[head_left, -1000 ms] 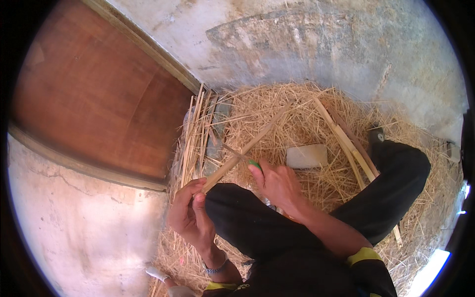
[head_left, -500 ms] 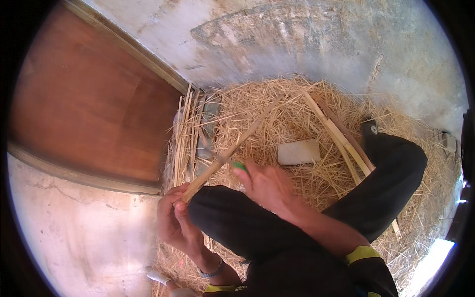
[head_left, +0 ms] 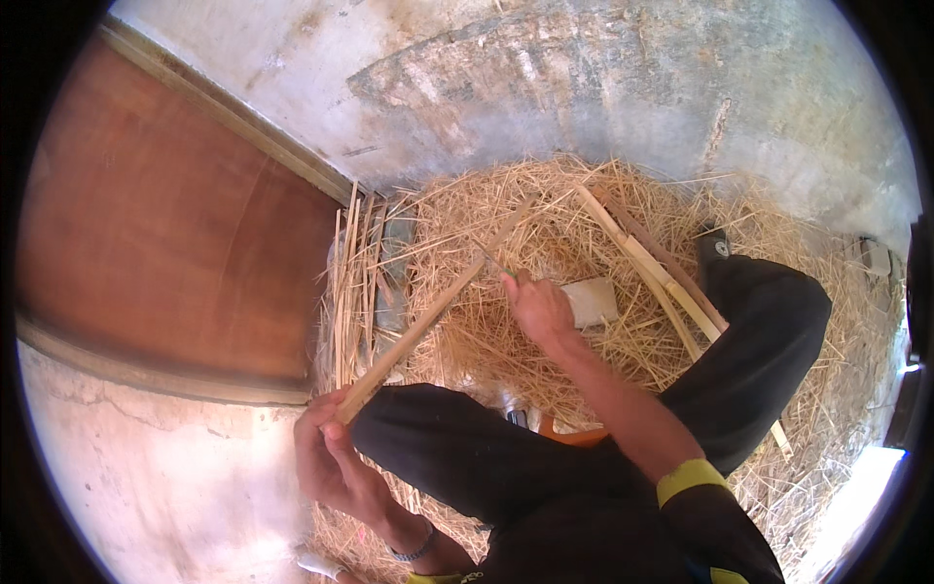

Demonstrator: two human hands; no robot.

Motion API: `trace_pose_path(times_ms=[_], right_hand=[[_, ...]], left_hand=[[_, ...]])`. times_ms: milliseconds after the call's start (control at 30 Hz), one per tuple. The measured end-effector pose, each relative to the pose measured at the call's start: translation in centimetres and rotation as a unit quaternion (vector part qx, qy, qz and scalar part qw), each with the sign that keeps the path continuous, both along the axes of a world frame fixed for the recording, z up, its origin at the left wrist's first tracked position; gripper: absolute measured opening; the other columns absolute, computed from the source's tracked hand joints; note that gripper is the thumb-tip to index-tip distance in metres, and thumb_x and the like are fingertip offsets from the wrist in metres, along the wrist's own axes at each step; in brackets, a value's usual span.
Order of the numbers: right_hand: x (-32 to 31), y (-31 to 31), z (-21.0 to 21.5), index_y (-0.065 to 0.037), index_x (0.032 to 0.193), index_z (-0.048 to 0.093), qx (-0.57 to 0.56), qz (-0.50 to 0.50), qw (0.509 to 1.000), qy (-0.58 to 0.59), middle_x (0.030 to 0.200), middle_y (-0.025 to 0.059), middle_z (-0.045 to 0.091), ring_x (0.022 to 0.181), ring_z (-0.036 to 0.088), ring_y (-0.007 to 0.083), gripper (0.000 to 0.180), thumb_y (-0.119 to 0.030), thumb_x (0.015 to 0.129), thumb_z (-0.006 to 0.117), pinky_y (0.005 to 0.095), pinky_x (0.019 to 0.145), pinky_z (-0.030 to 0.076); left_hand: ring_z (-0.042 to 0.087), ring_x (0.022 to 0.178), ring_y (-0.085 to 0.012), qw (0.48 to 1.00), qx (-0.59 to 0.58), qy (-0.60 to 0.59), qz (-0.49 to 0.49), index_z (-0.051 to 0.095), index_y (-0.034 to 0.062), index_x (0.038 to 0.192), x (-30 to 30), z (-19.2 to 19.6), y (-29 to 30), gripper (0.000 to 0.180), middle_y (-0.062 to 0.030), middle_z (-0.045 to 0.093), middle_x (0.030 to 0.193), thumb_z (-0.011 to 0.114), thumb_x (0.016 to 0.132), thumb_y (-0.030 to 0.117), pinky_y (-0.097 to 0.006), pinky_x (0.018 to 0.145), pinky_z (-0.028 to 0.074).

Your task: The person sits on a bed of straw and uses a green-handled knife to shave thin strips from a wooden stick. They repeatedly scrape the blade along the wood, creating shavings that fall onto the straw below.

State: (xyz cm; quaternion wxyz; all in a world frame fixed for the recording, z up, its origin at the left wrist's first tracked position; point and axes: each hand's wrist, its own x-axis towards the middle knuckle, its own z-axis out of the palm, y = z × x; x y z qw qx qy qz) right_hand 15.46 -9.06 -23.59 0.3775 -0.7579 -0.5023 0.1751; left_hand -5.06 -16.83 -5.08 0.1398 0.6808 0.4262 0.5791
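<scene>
My left hand [head_left: 336, 453] grips the near end of a long, pale bamboo strip [head_left: 418, 331] beside my left knee. The strip slants away to the upper right over the shavings. In my closed right hand [head_left: 542, 310] is a knife [head_left: 492, 257] with a green handle, most of which is hidden by my fingers. Its thin blade lies across the strip toward the far end; whether the edge bites into it I cannot tell.
Pale shavings [head_left: 477, 341] cover the floor. Thin strips [head_left: 352, 292] lie beside the brown door [head_left: 175, 234]. A whitish block [head_left: 593, 302] sits right of my knife hand. Wider bamboo pieces [head_left: 671, 285] lean by my right leg. Something orange [head_left: 572, 435] shows between my legs.
My right hand and the knife have moved away from me, along the strip toward its far end. My left hand keeps its hold. The orange thing has come into sight.
</scene>
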Motion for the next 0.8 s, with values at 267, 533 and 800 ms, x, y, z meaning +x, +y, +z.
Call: trace_pose_path(times_ms=[267,533,800], right_hand=[[0.0,2.0,-1.6,0.003,0.093,0.059,-0.035,0.017,0.999,0.000,0.066,0.0218,0.061,0.064,0.063,0.0372,0.050,-0.040,0.099,0.034,0.0461,0.056,0.051],[2.9,1.1,-9.0,0.004,0.099,0.063,-0.133,-0.041,0.989,0.045,0.092,0.0277,0.062,0.089,0.061,0.0416,0.061,-0.045,0.098,0.026,0.0487,0.080,0.050],[0.5,-2.0,-1.9,0.007,0.105,0.059,-0.255,0.118,0.945,0.166,0.100,0.0326,0.059,0.099,0.056,0.0460,0.067,-0.049,0.097,0.024,0.0503,0.090,0.043]], left_hand=[[0.062,0.086,-0.0260,0.999,0.009,-0.002,0.043,0.057,-0.0063,0.092,0.1,-0.2,0.5,0.034,-0.0192,0.062,0.092,0.051,0.096,0.027,-0.035,0.076,0.054],[0.062,0.082,-0.0244,0.997,0.024,-0.022,0.072,0.055,-0.0060,0.091,1.1,-0.1,1.0,0.035,-0.0194,0.062,0.088,0.046,0.097,0.027,-0.032,0.071,0.054],[0.063,0.084,-0.0211,0.929,0.296,0.133,0.181,0.056,-0.0051,0.105,-3.4,5.3,1.5,0.030,-0.0143,0.061,0.097,0.042,0.099,0.021,-0.032,0.073,0.056]])
